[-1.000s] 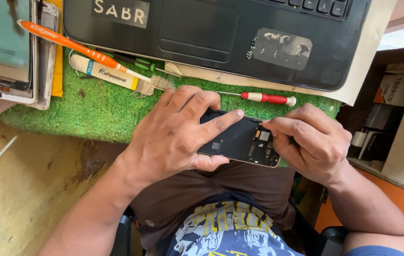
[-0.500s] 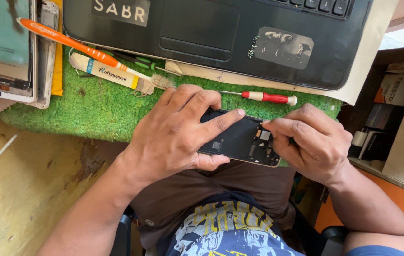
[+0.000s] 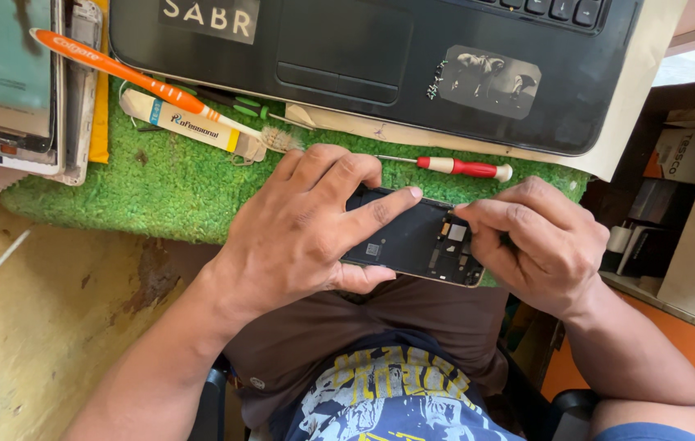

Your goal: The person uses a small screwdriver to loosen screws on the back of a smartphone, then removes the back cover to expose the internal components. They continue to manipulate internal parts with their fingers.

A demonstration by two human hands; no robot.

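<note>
My left hand (image 3: 302, 233) grips an opened black phone (image 3: 414, 242) from above, fingers over its left half, at the near edge of a green turf mat (image 3: 159, 184). The phone's inner parts face up. My right hand (image 3: 531, 245) is at the phone's right end, with thumb and forefinger pinched at a spot near its top right corner. Whether they hold a small part or tool I cannot tell. A red-handled screwdriver (image 3: 457, 167) lies on the mat just behind the phone.
A black laptop (image 3: 364, 57) lies behind the mat on a sheet of white paper. An orange toothbrush (image 3: 143, 77) and a white tube (image 3: 192, 126) lie at the mat's left. Phone parts (image 3: 13, 82) are stacked far left. A yellow worn tabletop (image 3: 45, 310) is lower left; boxes (image 3: 674, 155) stand right.
</note>
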